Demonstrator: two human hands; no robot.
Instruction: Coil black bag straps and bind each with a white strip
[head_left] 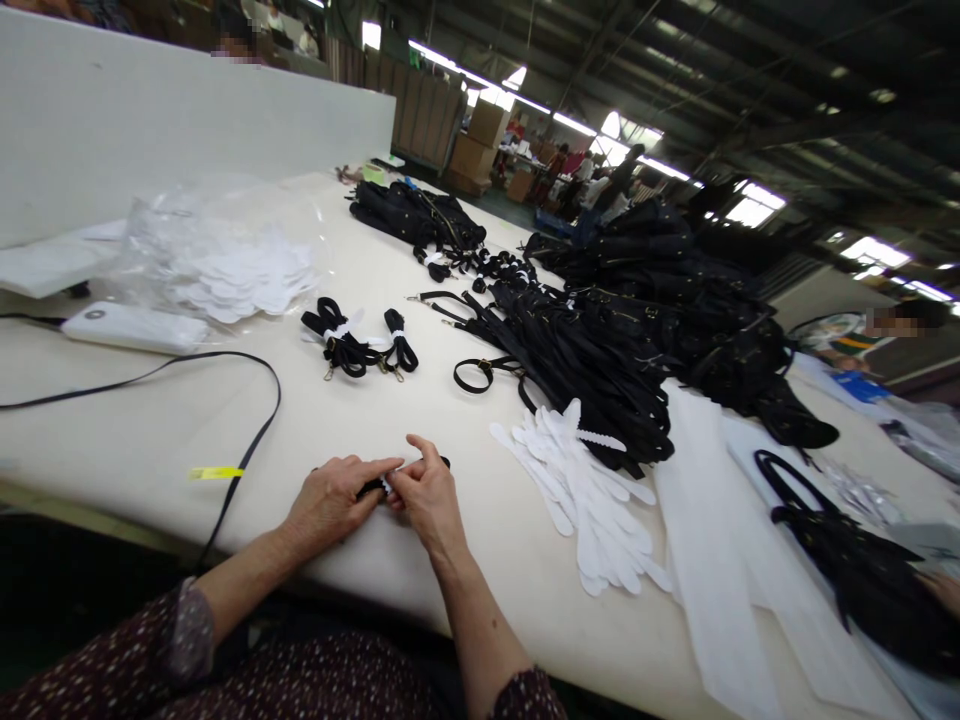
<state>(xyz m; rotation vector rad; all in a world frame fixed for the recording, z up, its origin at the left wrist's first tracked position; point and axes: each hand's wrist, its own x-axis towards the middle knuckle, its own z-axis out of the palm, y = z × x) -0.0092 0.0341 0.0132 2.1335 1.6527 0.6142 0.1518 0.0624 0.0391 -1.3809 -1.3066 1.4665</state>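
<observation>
Near the table's front edge, my left hand (335,497) is closed on a folded black strap (369,488), pressing it down. My right hand (429,497) pinches a white strip (388,484) that lies around the strap, its index finger raised. Most of the strap is hidden under my fingers. Beyond my hands lie finished-looking coiled strap bundles (341,338) with white bands and metal clasps. To the right is a fanned pile of white toothed strips (592,500). Behind it spreads a heap of loose black straps (570,350).
A large pile of black bags (660,290) covers the far right of the table. A clear plastic bag of white pieces (240,265) sits at the left. A black cord (271,375) with a yellow tag hangs over the front edge. Another person's hand (941,592) touches a black bag at right.
</observation>
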